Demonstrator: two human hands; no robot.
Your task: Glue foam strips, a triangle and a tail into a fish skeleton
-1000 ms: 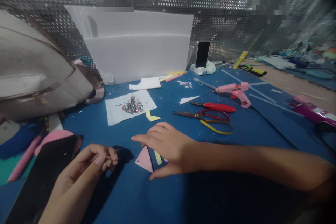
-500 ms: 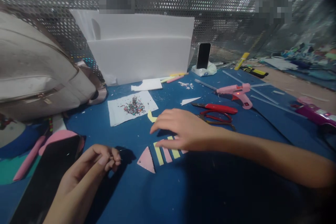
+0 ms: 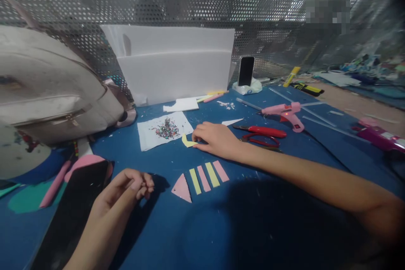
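My right hand (image 3: 218, 140) rests on the blue tabletop, with thumb and fingers closed at the right end of a yellow V-shaped piece (image 3: 186, 141). To the left, my left hand (image 3: 128, 192) is held in a pinch; anything between its fingertips is too small to make out. Between the hands lie a pink triangular piece (image 3: 182, 189) with a dark dot, a yellow strip (image 3: 195, 181), a pink strip (image 3: 204, 179), a second yellow strip (image 3: 212, 174) and a second pink strip (image 3: 221, 171), spaced in a row.
White paper (image 3: 144, 137) with colourful bits lies behind. Red-handled pliers (image 3: 265, 131), red-handled scissors (image 3: 261, 140) and a pink glue gun (image 3: 286, 113) are at right. A black phone (image 3: 71, 211) lies left, near a backpack (image 3: 57, 88). A propped phone (image 3: 246, 71) stands behind.
My right hand has moved away from above the strips to the yellow V-shaped piece, closing its fingers there. The whole strip row now shows. My left hand keeps its pinch, and the view has shifted slightly.
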